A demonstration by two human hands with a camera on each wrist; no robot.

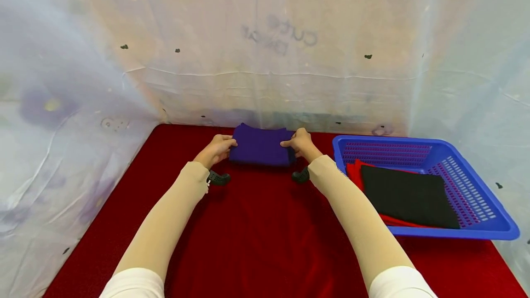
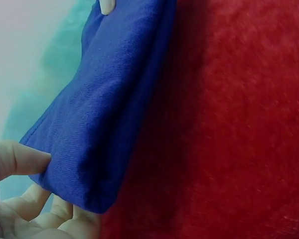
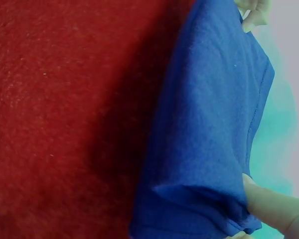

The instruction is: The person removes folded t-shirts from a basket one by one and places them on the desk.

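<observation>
Here, the left hand (image 1: 216,150) and right hand (image 1: 301,144) are pinching the folded purple cloth (image 1: 261,147) at the desk's (image 1: 256,233) far edge, fingers best gripping evenly to keep layers aligned.

There are two hands, the left hand (image 1: 215,150) and the right hand (image 1: 302,144). One folded purple cloth (image 1: 261,147). One blue basket (image 1: 476,187), with two folded cloths inside: one black cloth (image 1: 407,194) and one red cloth (image 1: 354,172).
</observation>
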